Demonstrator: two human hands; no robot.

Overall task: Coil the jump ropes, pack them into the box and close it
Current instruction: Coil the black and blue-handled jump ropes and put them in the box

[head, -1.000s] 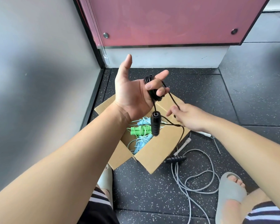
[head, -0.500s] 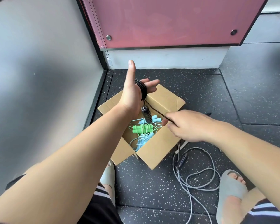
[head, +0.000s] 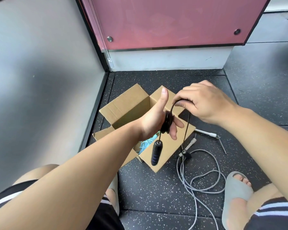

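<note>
As right hand pinches rope, coils encircle left fingers.

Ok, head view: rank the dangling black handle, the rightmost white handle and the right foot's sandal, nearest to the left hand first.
1. Black handle, hanging under the left hand on the black jump rope.
2. Rightmost white handle, on the floor right of the box.
3. Right foot's sandal, bottom right.

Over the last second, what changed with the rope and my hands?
The right hand rose from down by the box to above the left hand, still pinching the black jump rope and winding another turn; the far handle was pulled upright. Box still open, grey rope still on the floor.
</note>
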